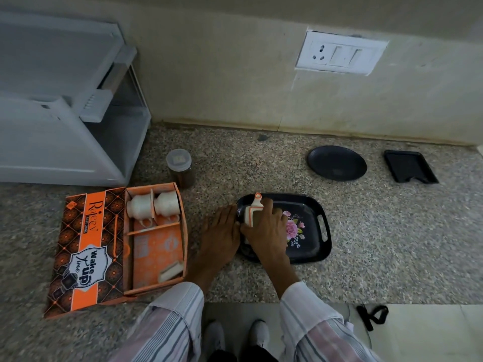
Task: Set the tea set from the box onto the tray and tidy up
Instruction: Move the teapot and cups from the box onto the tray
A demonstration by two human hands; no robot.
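Note:
The open orange tea set box (156,257) lies at the left on the counter. Two white cups (154,205) lie on their sides in its far compartment, and a small white piece (171,270) sits in the near one. The black tray (311,231) with a pink flower print stands to the right of the box. My right hand (266,226) is closed on a white tea piece with orange trim (251,211) over the tray's left part. My left hand (222,231) lies against the tray's left rim, fingertips touching that piece; its grip is unclear.
A lidded jar (180,165) stands behind the box. A round black plate (337,163) and a small black rectangular tray (409,167) lie at the back right. A white appliance (65,113) fills the back left. A wall socket (339,53) is above.

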